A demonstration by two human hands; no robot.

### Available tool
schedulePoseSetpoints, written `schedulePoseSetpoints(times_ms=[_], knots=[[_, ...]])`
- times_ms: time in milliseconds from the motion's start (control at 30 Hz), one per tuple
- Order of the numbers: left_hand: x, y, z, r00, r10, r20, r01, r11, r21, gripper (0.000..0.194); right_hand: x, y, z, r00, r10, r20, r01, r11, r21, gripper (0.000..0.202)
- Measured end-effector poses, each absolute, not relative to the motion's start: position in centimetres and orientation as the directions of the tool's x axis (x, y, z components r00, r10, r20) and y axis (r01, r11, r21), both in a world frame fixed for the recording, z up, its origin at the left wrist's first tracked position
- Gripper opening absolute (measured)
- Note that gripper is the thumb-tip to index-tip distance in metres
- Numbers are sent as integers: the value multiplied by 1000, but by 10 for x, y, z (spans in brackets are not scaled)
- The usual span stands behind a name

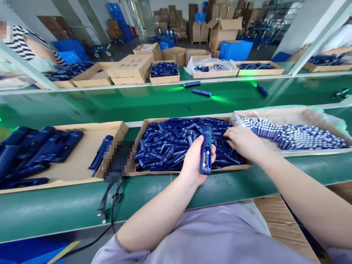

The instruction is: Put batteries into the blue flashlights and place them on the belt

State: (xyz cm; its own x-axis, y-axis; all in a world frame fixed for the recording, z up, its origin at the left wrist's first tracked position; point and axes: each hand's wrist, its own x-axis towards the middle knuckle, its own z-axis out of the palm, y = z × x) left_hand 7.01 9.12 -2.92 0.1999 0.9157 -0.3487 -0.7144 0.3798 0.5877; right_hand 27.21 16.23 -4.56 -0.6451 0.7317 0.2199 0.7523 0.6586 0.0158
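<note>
My left hand (192,159) is wrapped around a dark blue flashlight (206,135), held upright. On its near side the battery slot is uncovered, and batteries (206,157) show inside. Behind it lies a shallow cardboard box (233,168) heaped with small blue plastic covers (167,143). My right hand (242,141) reaches over the right end of that box, its fingertips drawn together among the covers. Whatever they pinch cannot be made out. Just right of this hand, a plastic-lined box (269,146) holds many loose blue and silver batteries (299,135).
On the left stands a cardboard tray (90,128) with several dark blue flashlight bodies (41,146). A black cable (112,209) hangs over the table edge. Lit flashlights (201,92) lie on the green belt (123,102) beyond. People sit at both far sides.
</note>
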Motion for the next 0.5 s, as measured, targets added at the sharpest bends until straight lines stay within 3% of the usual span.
schedulePoseSetpoints(times_ms=[167, 333, 433, 500], knots=[[72, 89, -33, 268, 906, -327, -720, 414, 557, 14, 273, 171, -47, -669, 715, 203, 732, 682, 10, 12], [74, 85, -36, 267, 913, -308, -672, 406, 619, 24, 282, 163, -47, -691, 704, 163, 713, 701, -8, 14], [75, 84, -35, 284, 903, -321, -673, 427, 604, 26, 280, 144, -36, -619, 717, 322, 748, 663, -38, 20], [76, 84, -35, 307, 887, -345, -674, 459, 579, 27, 272, 125, -25, -511, 708, 487, 754, 641, -141, 22]])
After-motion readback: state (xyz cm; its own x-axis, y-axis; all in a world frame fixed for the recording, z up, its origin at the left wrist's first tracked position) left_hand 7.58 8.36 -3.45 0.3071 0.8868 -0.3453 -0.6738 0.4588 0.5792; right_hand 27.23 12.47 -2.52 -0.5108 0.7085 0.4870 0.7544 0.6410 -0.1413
